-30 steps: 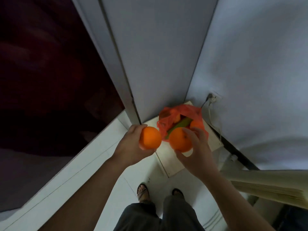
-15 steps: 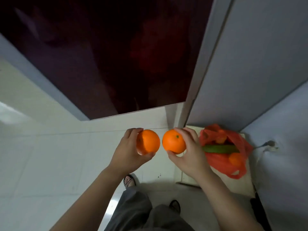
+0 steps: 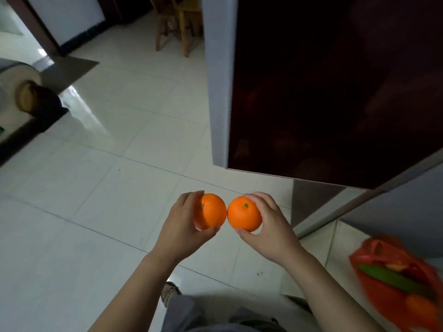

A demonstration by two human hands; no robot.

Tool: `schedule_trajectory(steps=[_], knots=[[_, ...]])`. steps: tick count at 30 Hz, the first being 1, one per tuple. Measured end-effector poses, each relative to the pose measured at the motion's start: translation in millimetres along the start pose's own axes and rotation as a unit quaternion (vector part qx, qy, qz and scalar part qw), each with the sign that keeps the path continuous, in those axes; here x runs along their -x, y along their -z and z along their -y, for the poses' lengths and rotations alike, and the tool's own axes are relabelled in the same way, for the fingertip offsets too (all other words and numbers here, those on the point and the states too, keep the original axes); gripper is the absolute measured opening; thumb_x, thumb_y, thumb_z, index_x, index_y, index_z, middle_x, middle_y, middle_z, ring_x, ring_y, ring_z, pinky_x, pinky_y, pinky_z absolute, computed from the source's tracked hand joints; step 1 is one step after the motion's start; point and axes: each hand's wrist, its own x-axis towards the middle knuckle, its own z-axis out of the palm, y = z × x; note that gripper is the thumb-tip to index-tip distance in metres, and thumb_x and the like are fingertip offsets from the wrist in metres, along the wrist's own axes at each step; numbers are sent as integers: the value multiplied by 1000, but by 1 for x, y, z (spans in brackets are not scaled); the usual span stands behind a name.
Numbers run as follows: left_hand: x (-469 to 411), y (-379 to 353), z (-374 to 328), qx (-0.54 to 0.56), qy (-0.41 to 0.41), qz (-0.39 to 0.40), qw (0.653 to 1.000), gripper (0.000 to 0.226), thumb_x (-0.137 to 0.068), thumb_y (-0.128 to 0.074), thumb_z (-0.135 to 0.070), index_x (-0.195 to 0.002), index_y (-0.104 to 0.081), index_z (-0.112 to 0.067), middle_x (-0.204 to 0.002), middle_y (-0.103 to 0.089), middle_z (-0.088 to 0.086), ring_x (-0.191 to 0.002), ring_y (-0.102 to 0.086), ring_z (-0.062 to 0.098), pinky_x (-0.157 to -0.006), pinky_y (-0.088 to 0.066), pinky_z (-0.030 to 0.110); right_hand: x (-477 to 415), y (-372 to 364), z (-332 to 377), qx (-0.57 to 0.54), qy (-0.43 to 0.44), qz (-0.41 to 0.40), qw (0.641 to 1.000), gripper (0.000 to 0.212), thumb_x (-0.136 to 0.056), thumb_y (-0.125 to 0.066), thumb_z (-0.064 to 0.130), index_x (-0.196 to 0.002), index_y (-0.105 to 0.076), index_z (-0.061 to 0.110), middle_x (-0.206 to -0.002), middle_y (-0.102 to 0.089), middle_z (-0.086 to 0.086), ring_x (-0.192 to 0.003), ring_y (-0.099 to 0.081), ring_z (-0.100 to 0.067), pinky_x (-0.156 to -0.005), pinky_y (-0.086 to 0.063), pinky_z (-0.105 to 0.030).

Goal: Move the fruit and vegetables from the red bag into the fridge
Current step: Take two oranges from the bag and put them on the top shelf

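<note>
While standing on white floor tiles before the fridge, dark maroon door closed: left hand curled around one orange, fingers over the top, thumb beneath; right hand curled likewise around a second orange. Both fruits held side by side, stem ends up, nearly touching or just touching; cannot tell which. Red bag low at right, blurred, on a pale surface beside the fridge's grey side panel, well apart from the hands; inside it a green cucumber-like vegetable and more orange fruit. Wooden chair far back.
</note>
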Motion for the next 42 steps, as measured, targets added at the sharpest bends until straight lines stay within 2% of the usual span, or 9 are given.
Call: schedule_trajectory(steps=[9, 19, 25, 30, 33, 38, 42], knots=[[-52, 143, 144, -39, -9, -31, 999, 83, -66, -79, -38, -136, -38, -21, -137, -43, 3, -118, -46, 22, -85, -39, 27, -115, -115, 133, -43, 38, -4, 998, 69, -74, -75, 31, -132, -39, 31, -137, -31, 13, -118, -40, -7, -87, -37, -17], [-161, 187, 190, -24, -37, 10, 999, 87, -66, -80, -37, -139, -34, -20, -140, -41, 3, -122, -44, 23, -89, -38, 28, -207, -136, 157, -25, -23, -29, 999, 70, -74, -75, 32, -134, -39, 29, -139, -32, 9, -121, -41, -13, -93, -41, -25], [-278, 190, 185, -35, -79, 57, 995, 83, -65, -80, -38, -133, -38, -18, -135, -46, 3, -116, -47, 20, -85, -38, 26, -297, -128, 141, -24, -60, -86, 994, 69, -72, -74, 29, -133, -40, 26, -139, -34, 7, -119, -43, -15, -92, -39, -23], [-388, 191, 163, -49, -113, 72, 990, 82, -65, -80, -38, -133, -40, -15, -132, -49, 6, -115, -50, 23, -85, -39, 27, -388, -99, 125, 8, -73, -86, 994, 70, -73, -72, 30, -135, -39, 25, -141, -32, 5, -124, -40, -19, -97, -40, -28], [-452, 188, 139, -53, -155, 86, 983, 82, -65, -81, -39, -133, -41, -17, -132, -49, 5, -115, -50, 23, -86, -41, 29, -429, -71, 115, 13, -106, -135, 985, 71, -73, -72, 31, -135, -38, 26, -142, -31, 5, -123, -40, -18, -95, -42, -29], [-535, 164, 90, -39, -229, 138, 963, 80, -63, -82, -38, -130, -44, -18, -130, -51, 5, -113, -50, 22, -86, -41, 28, -462, -41, 92, 2, -185, -238, 953, 71, -72, -72, 33, -133, -38, 27, -139, -34, 4, -120, -42, -19, -93, -46, -34], [-598, 126, 33, -34, -317, 213, 923, 79, -62, -82, -37, -130, -44, -19, -130, -51, 5, -114, -50, 22, -86, -38, 26, -481, -12, 65, -4, -264, -330, 906, 71, -72, -74, 31, -133, -39, 24, -138, -37, 1, -120, -42, -19, -95, -44, -33]])
